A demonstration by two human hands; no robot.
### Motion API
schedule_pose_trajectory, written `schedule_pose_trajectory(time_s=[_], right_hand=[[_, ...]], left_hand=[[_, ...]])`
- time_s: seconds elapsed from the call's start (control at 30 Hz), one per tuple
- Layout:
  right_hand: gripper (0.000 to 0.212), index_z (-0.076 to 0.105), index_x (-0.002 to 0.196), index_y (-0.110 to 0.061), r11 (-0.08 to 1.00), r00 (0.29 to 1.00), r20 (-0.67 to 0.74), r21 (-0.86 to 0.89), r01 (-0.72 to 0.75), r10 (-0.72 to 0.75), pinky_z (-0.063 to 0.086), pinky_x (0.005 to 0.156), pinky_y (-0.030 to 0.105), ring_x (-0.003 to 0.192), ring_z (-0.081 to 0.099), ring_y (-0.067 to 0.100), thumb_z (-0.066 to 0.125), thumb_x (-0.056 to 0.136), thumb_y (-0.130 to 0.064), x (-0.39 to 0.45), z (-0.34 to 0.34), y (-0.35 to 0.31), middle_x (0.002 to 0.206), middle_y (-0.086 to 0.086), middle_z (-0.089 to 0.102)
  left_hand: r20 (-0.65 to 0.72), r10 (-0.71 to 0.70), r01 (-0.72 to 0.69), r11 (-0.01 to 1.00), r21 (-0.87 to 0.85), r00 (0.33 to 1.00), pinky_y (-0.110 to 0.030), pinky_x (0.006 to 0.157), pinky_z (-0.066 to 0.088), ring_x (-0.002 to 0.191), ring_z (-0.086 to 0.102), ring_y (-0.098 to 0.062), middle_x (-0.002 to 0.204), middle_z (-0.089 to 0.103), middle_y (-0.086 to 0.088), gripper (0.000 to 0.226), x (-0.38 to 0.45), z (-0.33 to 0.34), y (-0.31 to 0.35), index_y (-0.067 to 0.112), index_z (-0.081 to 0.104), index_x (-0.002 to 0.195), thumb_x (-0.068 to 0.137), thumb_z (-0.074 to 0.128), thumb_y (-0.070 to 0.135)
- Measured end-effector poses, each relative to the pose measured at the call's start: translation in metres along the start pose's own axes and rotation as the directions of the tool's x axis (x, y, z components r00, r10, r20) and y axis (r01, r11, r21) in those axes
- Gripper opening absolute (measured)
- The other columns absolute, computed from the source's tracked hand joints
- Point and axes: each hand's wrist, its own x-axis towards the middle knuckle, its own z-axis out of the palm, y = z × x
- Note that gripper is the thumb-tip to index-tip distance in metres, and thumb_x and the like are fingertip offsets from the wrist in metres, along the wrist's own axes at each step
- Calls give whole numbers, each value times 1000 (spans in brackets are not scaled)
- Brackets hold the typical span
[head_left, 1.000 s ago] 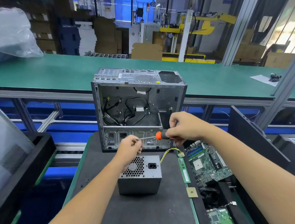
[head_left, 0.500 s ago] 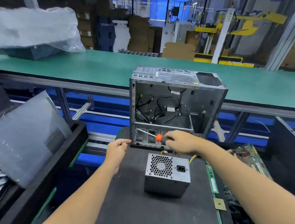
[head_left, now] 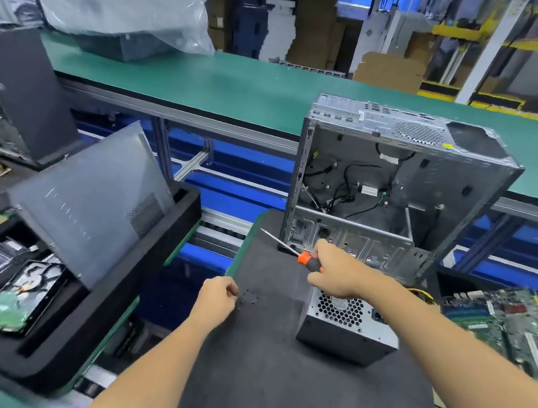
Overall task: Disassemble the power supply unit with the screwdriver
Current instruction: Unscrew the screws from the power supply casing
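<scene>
A person stands at a dark worktop [head_left: 268, 394] and looks down at both forearms reaching forward. The power supply unit [head_left: 346, 329], a grey metal box with a honeycomb fan grille on its near face, sits on the worktop a little right of centre, just in front of an emptied computer case [head_left: 397, 187] that stands open with loose cables inside.

The right hand [head_left: 337, 270] hovers above the far edge of the unit, fingers wrapped around the black and orange handle of a screwdriver [head_left: 292, 251]. Its thin metal shaft points up and to the left, away from the unit, so the tip is not on any screw.

The left hand [head_left: 216, 298] is low over the worktop, well to the left of the unit, with fingers curled inward. A few small dark specks, possibly screws [head_left: 249, 299], lie on the surface just beside its fingertips. Whether the hand pinches one is too small to tell.

This looks like a pause between screws: a loosened screw being set aside while the tool is lifted clear. The casing appears closed, so the disassembly seems at an early stage.

The next move likely calls for turning the screwdriver tip back down onto a remaining screw on the unit, with the left hand coming across to steady the box.

To the left, a black tray [head_left: 163, 258] holds a grey side panel and hard drives; a green motherboard [head_left: 513, 324] lies to the right.
</scene>
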Motion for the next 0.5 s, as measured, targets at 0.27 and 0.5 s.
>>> schedule_pose_trajectory(time_s=[0.27, 0.5], right_hand=[[17, 36, 86, -19, 1000, 998, 50, 16, 24, -25, 28, 56, 32, 61, 33, 18, 54, 87, -20, 7, 8, 4, 74, 3, 40], [16, 39, 88, -19, 1000, 997, 72, -2, 15, -15, 29, 54, 30, 60, 37, 16, 55, 86, -18, 6, 7, 2, 75, 3, 45]], left_hand=[[14, -63, 63, 998, 6, 998, -6, 48, 34, 58, 54, 0, 63, 60, 10, 21, 4, 8, -8, 20, 63, 70, 82, 69, 3], [44, -73, 74, 997, -21, 996, -9, 55, 40, 69, 62, -9, 68, 64, 6, 23, 4, 5, -1, 19, 65, 69, 79, 63, -2]])
